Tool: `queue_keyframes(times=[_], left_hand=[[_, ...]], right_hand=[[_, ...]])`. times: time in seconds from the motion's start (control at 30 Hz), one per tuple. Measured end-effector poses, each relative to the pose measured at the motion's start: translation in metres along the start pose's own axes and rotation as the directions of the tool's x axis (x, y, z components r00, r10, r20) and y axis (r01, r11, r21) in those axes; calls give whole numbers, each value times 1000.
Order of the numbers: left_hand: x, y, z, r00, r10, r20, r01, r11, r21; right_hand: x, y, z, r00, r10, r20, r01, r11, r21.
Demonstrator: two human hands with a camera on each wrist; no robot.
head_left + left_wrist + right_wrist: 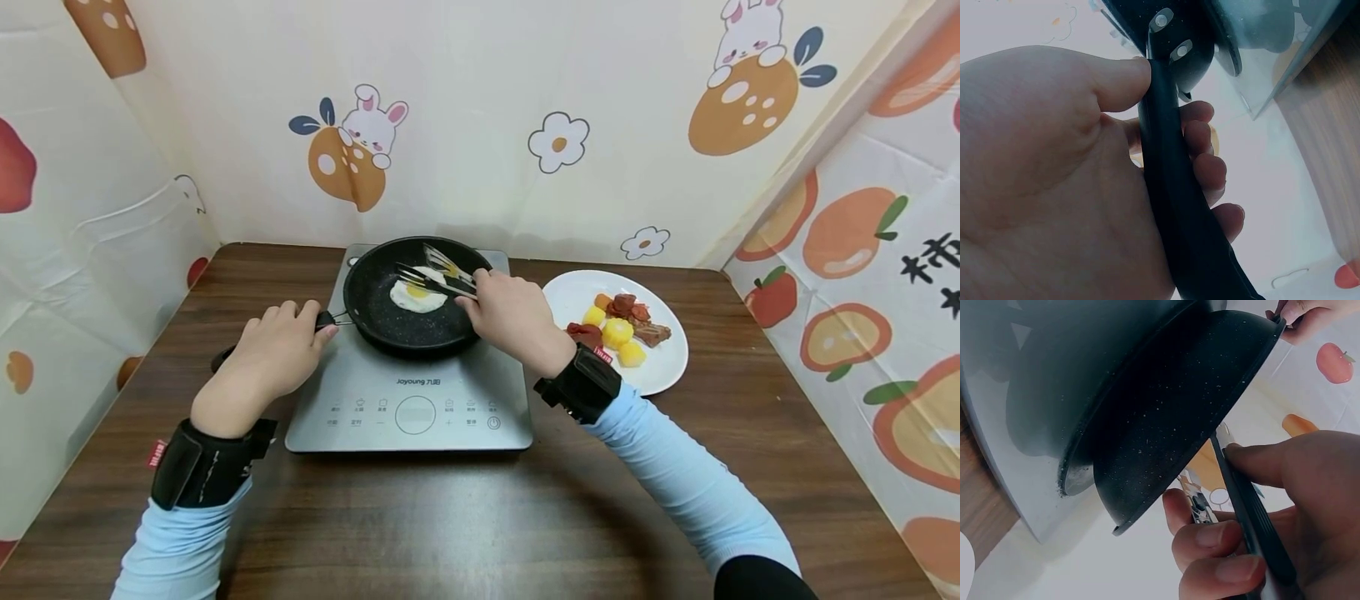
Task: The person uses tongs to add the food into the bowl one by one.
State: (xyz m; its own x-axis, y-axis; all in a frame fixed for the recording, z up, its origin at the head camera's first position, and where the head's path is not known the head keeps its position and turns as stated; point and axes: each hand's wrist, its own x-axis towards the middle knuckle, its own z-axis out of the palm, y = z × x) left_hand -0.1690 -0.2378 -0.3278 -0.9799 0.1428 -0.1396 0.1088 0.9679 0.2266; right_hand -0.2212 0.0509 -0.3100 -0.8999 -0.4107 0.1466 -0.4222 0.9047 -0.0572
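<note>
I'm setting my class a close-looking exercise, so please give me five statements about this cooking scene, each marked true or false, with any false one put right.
1. The pan is over the cooker. True.
2. Only one hand is holding something. False: the left hand grips the black handle and the right hand holds tongs.
3. A fried egg lies in the pan. True.
4. Several pieces of food sit on a white plate. True.
5. The plate is to the left of the cooker, as the person sees it. False: it is to the right.
</note>
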Motion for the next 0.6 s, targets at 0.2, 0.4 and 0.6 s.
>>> queue_keyframes(times=[0.2, 0.4, 0.6], left_hand=[[0, 0, -1, 1000, -6, 7, 6, 1000, -2], [1, 0, -1, 1000, -6, 9, 6, 1000, -1], [0, 0, -1, 1000, -3, 6, 3, 1000, -1]], right_hand=[[-1, 1, 1, 1000, -1, -10, 2, 1000, 10], [-7, 2, 1, 999, 2, -47, -1, 1000, 20], [-19, 4, -1, 997, 36, -65, -32, 998, 56]])
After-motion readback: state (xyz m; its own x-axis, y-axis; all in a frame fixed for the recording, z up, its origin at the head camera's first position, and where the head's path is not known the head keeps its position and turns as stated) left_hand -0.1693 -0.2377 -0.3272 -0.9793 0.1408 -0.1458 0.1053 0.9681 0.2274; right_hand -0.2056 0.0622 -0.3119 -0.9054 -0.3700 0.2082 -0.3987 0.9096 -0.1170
